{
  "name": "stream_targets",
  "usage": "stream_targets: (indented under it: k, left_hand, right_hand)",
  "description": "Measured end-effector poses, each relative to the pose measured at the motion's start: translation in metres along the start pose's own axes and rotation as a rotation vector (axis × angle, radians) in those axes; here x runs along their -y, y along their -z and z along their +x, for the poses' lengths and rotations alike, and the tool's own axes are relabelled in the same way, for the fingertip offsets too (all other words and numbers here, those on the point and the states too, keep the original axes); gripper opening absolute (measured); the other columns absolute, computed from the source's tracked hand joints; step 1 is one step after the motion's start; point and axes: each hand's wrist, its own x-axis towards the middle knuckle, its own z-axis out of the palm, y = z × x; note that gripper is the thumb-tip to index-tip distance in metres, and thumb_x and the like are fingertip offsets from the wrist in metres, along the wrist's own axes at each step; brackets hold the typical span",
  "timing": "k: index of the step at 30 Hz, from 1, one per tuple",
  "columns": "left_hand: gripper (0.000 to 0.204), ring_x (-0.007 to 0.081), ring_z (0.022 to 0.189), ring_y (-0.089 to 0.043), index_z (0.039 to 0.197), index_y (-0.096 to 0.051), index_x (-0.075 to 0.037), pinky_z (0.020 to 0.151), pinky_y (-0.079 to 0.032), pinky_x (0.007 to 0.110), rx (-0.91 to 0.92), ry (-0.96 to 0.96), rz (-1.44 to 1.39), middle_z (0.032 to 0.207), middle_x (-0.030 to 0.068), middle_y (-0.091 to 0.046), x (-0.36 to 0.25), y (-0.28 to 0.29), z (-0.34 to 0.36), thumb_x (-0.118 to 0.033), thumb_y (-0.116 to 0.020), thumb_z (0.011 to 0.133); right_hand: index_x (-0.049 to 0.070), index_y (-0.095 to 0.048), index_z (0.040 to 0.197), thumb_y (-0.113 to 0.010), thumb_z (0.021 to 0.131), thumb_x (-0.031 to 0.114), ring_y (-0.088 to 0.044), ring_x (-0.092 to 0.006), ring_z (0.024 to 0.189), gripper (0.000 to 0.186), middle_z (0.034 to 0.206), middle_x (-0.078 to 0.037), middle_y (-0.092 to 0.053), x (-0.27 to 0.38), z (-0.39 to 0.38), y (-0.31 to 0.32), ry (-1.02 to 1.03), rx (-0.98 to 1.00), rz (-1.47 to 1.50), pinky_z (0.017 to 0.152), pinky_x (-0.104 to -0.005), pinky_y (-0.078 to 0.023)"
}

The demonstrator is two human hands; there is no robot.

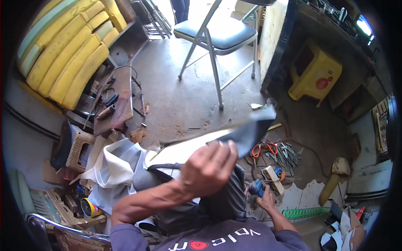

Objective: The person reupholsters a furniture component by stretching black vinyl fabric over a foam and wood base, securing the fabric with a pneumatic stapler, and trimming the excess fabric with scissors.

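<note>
My left hand [208, 167] grips a piece of black covering material [247, 136] at a pale padded panel [180, 148] on my lap; the material's far corner is lifted and blurred. Low on the right, my right hand [266, 200] is wrapped round a blue hand tool [257, 188], beside a small wooden block [274, 178] and orange-handled scissors [264, 148]. A pile of metal pieces [287, 159] lies just beyond the scissors.
A folding chair [215, 31] stands ahead. Yellow foam pieces [67, 58], a low bench [121, 104] and white sheeting [109, 171] are on the left. A yellow stool [314, 73], a mallet [335, 175] and a green coiled hose [303, 212] are on the right. Someone's legs [180, 10] show behind.
</note>
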Motion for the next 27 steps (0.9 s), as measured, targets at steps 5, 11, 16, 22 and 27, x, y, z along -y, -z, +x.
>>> stream_targets:
  k: [5,11,16,22,27]
  left_hand:
    - [0.038,0.0224,0.079,-0.067,0.113,-0.072,0.009,0.067,-0.055,0.032,0.097,0.007,0.013,0.094,0.0179,-0.07,-0.05,-0.055,-0.058,-0.009,-0.066,0.08]
    - [0.04,0.0227,0.083,-0.067,0.116,-0.074,0.008,0.069,-0.053,0.032,0.1,0.061,0.076,0.1,0.0201,-0.072,-0.054,-0.067,-0.074,-0.006,-0.067,0.08]
    - [0.034,0.0212,0.083,-0.067,0.114,-0.074,0.009,0.071,-0.054,0.031,0.074,0.041,0.107,0.097,0.0168,-0.072,-0.046,-0.067,-0.084,-0.005,-0.068,0.083]
    - [0.033,0.0195,0.08,-0.067,0.114,-0.077,0.004,0.066,-0.052,0.031,0.019,0.102,0.053,0.099,0.0154,-0.074,-0.048,-0.068,-0.091,-0.004,-0.07,0.082]
    - [0.033,0.0183,0.077,-0.065,0.113,-0.077,0.003,0.063,-0.049,0.031,-0.006,0.141,0.047,0.099,0.0136,-0.073,-0.042,-0.069,-0.094,-0.005,-0.071,0.082]
  right_hand:
    - [0.001,-0.068,0.116,-0.073,0.085,0.028,-0.072,-0.0265,0.076,0.042,0.088,-0.015,-0.073,0.065,-0.004,0.124,-0.128,0.008,0.548,0.074,-0.0427,-0.059]
    - [-0.003,-0.067,0.11,-0.068,0.086,0.009,-0.062,-0.01,0.06,0.027,0.072,-0.002,-0.064,0.17,-0.094,0.265,0.223,0.054,0.658,0.054,-0.0295,-0.051]
    - [0.0,-0.072,0.125,-0.069,0.085,0.009,-0.07,-0.011,0.08,0.042,0.088,-0.01,-0.076,0.255,-0.113,0.283,0.276,0.177,0.502,0.073,-0.0319,-0.057]
    - [0.001,-0.073,0.123,-0.069,0.084,0.011,-0.068,-0.0118,0.08,0.04,0.087,-0.009,-0.076,0.275,-0.102,0.28,0.221,0.243,0.444,0.075,-0.0327,-0.056]
    - [-0.001,-0.072,0.118,-0.066,0.08,0.008,-0.066,-0.0117,0.072,0.039,0.082,-0.006,-0.072,0.27,-0.097,0.288,0.238,0.233,0.46,0.065,-0.0328,-0.054]
